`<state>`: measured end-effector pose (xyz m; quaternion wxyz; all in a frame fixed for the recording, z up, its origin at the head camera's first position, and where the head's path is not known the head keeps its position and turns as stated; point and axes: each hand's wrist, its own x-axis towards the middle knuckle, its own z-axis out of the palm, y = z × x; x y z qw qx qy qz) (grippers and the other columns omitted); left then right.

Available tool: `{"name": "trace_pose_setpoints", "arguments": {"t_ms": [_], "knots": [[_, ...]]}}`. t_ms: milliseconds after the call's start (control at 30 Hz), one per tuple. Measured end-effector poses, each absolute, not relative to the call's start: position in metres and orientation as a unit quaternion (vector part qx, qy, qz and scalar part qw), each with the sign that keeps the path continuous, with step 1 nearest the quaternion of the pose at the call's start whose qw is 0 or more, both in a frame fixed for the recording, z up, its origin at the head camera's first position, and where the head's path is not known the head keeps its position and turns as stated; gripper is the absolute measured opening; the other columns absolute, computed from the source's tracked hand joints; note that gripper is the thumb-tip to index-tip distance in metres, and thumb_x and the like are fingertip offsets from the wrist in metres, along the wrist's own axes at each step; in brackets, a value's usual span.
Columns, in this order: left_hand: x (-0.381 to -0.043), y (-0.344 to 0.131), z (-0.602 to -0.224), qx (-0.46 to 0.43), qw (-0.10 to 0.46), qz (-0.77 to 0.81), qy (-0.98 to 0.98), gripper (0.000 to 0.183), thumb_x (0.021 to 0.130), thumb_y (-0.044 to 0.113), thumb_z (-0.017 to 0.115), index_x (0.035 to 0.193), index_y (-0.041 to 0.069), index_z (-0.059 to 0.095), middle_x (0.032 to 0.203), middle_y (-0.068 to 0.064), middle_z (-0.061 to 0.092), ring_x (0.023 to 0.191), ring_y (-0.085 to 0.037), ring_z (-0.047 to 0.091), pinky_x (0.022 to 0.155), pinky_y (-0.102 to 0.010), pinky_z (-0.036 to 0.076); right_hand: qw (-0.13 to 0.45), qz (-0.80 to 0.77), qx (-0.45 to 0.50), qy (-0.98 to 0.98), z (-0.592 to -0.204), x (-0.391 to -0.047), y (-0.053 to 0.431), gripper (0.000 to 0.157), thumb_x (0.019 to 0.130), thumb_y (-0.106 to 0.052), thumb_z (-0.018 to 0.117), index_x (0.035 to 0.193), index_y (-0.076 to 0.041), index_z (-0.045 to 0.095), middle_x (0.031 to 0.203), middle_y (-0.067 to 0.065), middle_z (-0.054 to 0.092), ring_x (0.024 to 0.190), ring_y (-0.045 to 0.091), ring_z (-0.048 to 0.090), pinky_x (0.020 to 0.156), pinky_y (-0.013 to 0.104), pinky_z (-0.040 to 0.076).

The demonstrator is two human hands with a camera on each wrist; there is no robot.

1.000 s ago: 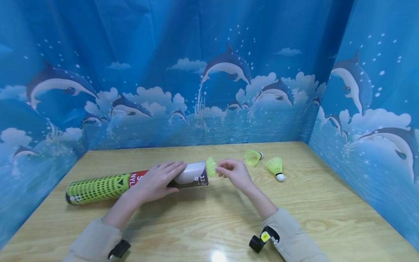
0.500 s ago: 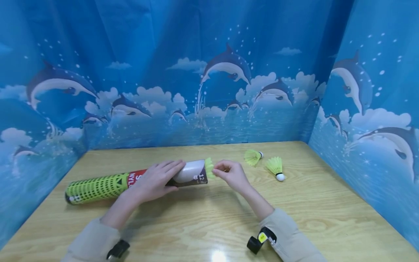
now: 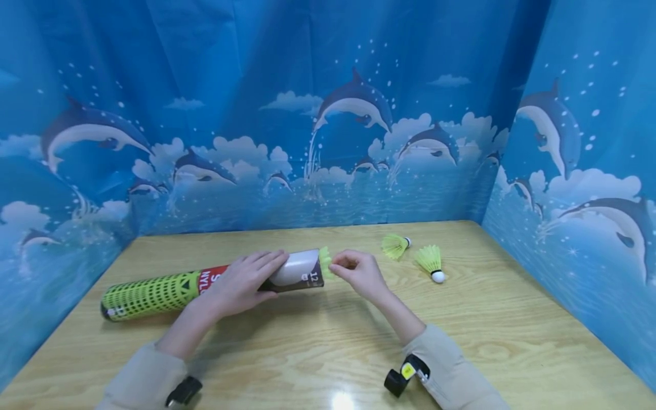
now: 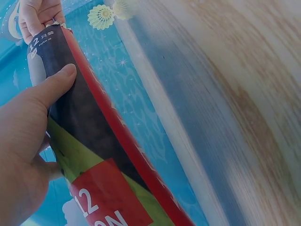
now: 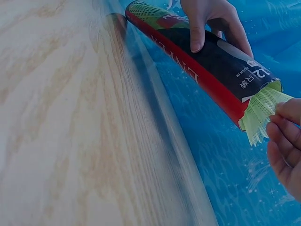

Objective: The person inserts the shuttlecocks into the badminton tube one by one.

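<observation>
My left hand (image 3: pixel 246 285) grips a shuttlecock tube (image 3: pixel 302 272) across its printed half, fingers over the top and thumb on the near side. The tube lies slanted, its green dotted end to the left and its open end to the right. A yellow-green shuttlecock (image 5: pixel 259 109) sits partly inside that open end, its skirt sticking out past the rim. With thumb and fingertips my right hand (image 3: pixel 359 274) pinches the edge of this skirt. The cork of this shuttlecock is hidden inside the tube.
Two more yellow-green shuttlecocks lie on the wooden table (image 3: pixel 328 347) to the right: a farther shuttlecock (image 3: pixel 394 246) on its side and a nearer shuttlecock (image 3: pixel 429 261) with its white cork toward me. A blue dolphin-print curtain (image 3: pixel 266 136) stands behind the table.
My right hand has moved slightly left with the shuttlecock, whose skirt now sticks out less from the tube. The left hand keeps its grip, and the tube has shifted very slightly left.
</observation>
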<state>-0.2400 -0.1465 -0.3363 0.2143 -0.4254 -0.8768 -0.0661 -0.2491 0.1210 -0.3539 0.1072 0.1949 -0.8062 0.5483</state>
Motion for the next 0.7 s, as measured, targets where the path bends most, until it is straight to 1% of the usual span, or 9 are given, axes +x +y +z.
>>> {"name": "trace_pose_setpoints", "arguments": {"t_ms": [267,533,700], "knots": [[-0.240,-0.146,-0.337,-0.424,0.214,-0.068,-0.877,0.082,0.070,0.028,0.081,0.138,0.006,0.042,0.133,-0.014,0.050,0.118,-0.033,0.049,0.090,-0.052,0.045,0.110,0.536,0.219,-0.808,-0.357,-0.250,0.116,0.006,0.080,-0.001,0.068,0.086,0.001,0.069,0.078,0.008,0.068,0.062,0.009,0.055,0.055,0.020,0.047],[-0.240,-0.145,-0.336,-0.426,0.217,-0.068,-0.876,0.081,0.070,0.028,0.081,0.137,0.005,0.043,0.133,-0.015,0.050,0.117,-0.033,0.049,0.089,-0.052,0.045,0.099,0.535,0.236,-0.805,-0.354,-0.249,0.109,0.007,0.080,0.001,0.067,0.086,0.005,0.068,0.079,0.013,0.067,0.065,0.012,0.056,0.058,0.021,0.049],[-0.239,-0.145,-0.336,-0.428,0.219,-0.069,-0.874,0.081,0.069,0.028,0.082,0.137,0.004,0.044,0.132,-0.015,0.050,0.116,-0.034,0.050,0.088,-0.053,0.046,0.084,0.531,0.240,-0.809,-0.355,-0.249,0.109,0.008,0.081,0.001,0.067,0.087,0.005,0.070,0.082,0.013,0.068,0.068,0.011,0.058,0.061,0.022,0.050]]}}
